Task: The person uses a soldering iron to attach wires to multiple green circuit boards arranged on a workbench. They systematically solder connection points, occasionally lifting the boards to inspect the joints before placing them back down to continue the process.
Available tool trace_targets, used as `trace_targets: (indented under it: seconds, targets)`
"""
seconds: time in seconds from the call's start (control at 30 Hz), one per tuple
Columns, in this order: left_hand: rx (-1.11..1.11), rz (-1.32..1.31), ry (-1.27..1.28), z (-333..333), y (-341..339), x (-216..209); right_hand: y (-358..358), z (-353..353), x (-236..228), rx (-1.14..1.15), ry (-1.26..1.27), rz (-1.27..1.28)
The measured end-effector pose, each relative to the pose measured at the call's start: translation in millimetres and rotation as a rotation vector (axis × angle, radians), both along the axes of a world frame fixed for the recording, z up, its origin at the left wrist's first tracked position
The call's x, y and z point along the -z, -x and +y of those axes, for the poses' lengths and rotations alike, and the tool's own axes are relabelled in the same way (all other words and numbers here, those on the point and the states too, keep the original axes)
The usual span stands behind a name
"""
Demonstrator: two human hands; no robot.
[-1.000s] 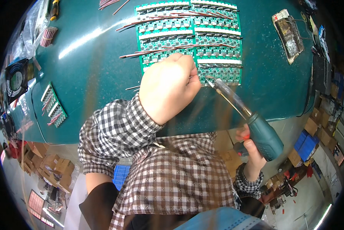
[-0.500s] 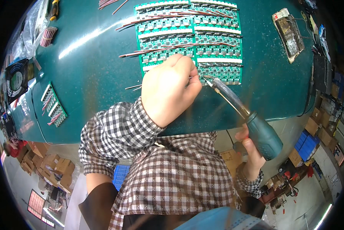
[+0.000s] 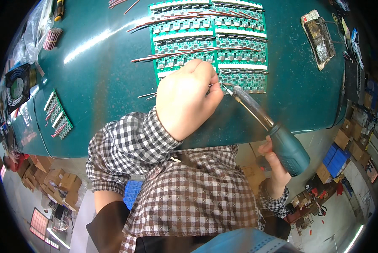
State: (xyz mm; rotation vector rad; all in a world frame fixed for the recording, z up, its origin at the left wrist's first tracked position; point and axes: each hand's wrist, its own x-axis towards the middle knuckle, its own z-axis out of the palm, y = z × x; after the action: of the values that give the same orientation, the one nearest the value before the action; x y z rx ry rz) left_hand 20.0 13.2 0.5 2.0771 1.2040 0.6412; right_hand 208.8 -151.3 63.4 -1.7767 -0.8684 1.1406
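Observation:
A panel of green circuit boards [image 3: 243, 59] with rows of white strips and small metal parts lies on the green table. My left hand [image 3: 188, 98] rests over its lower left part, thumb and fingers pinched on a thin wire [image 3: 211, 85]. Wire ends [image 3: 146, 96] stick out on the other side of this hand. My right hand [image 3: 276, 168] is closed round the green handle of a soldering iron [image 3: 289, 149]. The iron's tip meets the panel's lowest row, just right of my left fingertips. Red and black wires [image 3: 193, 52] lie across the rows above.
A smaller board strip with wires [image 3: 59, 116] lies at the left, near a black fan [image 3: 19, 87]. A wire bundle [image 3: 52, 40] and a screwdriver [image 3: 59, 11] are at the upper left. A dirty metal solder tray [image 3: 318, 38] sits at the right. The table's near edge [image 3: 239, 145] runs before me.
Almost nothing differs. My left hand and the panel appear a few pixels further right, and the soldering iron's handle has shifted very slightly left.

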Motion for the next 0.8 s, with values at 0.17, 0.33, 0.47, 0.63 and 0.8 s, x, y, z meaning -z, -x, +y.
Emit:
trace_targets:
  seconds: [0.17, 0.33, 0.47, 0.63, 0.8]
  targets:
    - [0.009, -0.010, -0.017, 0.0, -0.1, 0.0, -0.7, -0.2, -0.8, 0.008, 0.018, 0.013]
    - [-0.021, -0.015, 0.002, 1.0, -0.7, -3.3, -6.2, -2.7, 1.2, -0.025, 0.012, 0.014]
    - [-0.020, -0.013, 0.006, 0.4, -0.7, -2.8, -6.7, -2.1, 0.6, -0.039, 0.028, -0.010]
    - [-0.009, 0.000, -0.007, -0.2, -0.9, -1.2, 0.2, -1.6, -1.5, 0.006, 0.007, -0.032]
    - [0.002, 0.002, -0.019, 0.1, -0.3, -0.4, 2.5, -2.0, -1.1, 0.040, 0.013, -0.024]
